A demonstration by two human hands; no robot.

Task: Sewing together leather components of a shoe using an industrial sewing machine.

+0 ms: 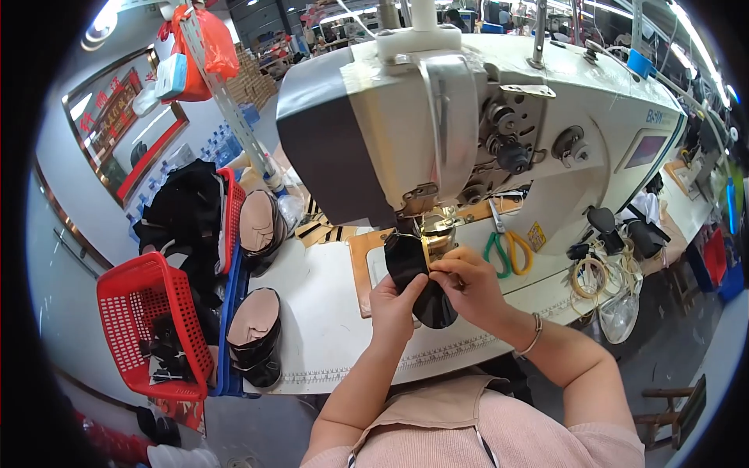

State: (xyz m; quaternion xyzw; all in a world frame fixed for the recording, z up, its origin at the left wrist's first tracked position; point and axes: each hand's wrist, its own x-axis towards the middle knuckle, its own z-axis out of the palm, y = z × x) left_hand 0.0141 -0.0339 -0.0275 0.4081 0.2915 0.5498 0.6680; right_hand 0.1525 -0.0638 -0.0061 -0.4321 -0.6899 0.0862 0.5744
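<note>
A black piece of material (405,259), curved like a shoe part, lies under the needle area of a white sewing machine (390,132). My left hand (395,308) grips its near left edge, thumb on top. My right hand (474,287) has its fingers pinched together at the right edge of the same piece, just in front of the brass-coloured fittings (441,232) by the needle. A narrow yellowish strip runs down beside the piece toward my right fingertips. The needle tip itself is too small to make out.
Scissors (509,253) with green and yellow handles lie right of the needle. Stacks of black and pink shoe pieces (254,316) stand at the left, beside red baskets (140,300). Tape rolls (589,277) hang at the right edge. A ruler strip (445,351) follows the table's front edge.
</note>
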